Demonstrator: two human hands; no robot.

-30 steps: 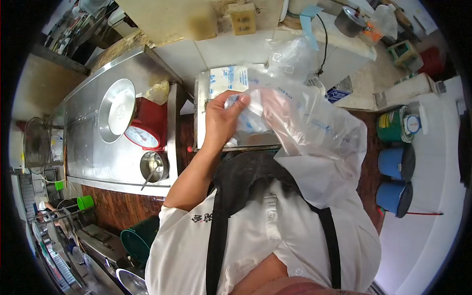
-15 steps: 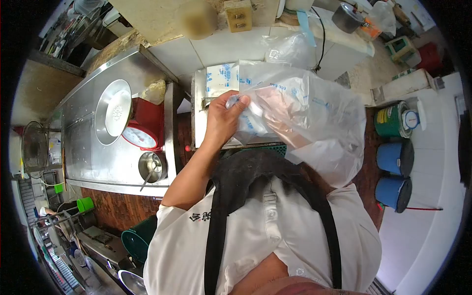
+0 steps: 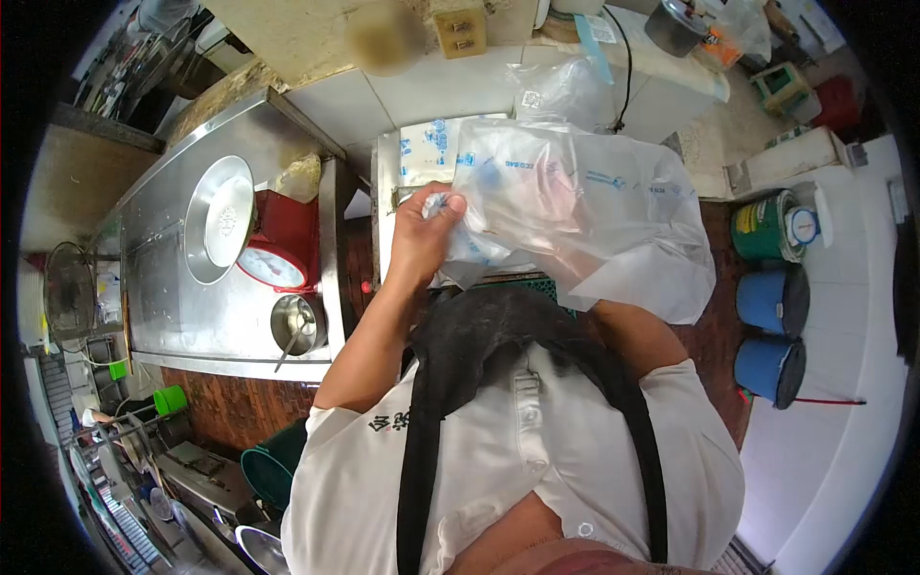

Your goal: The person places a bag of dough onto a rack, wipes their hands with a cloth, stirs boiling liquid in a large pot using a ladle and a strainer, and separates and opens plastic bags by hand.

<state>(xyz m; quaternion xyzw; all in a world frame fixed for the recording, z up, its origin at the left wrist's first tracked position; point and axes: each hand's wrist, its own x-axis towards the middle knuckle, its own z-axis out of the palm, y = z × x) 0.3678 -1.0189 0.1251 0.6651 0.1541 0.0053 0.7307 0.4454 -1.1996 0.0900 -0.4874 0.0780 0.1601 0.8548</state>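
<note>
My left hand (image 3: 422, 240) pinches the gathered edge of a translucent plastic bag (image 3: 632, 201) with blue "ECO BAG" print between thumb and fingers. My right hand (image 3: 554, 196) is inside the bag, a blurred pinkish shape through the film, with its fingers too unclear to read. The bag's wide end hangs over my right forearm. Under and behind my left hand lies a stack of flat packs (image 3: 426, 153) with blue print, partly covered by the bag.
To the left, a steel counter (image 3: 158, 316) holds a red dial scale (image 3: 287, 240) with a metal pan (image 3: 220, 220), and a small pot (image 3: 297, 324) with a utensil. Blue buckets (image 3: 771, 299) stand at right. A crumpled clear bag (image 3: 561, 94) lies against the back wall.
The bag has flattened and its lower right edge has risen, baring more of my right forearm. My left hand has shifted slightly left, still holding the bag's edge.
</note>
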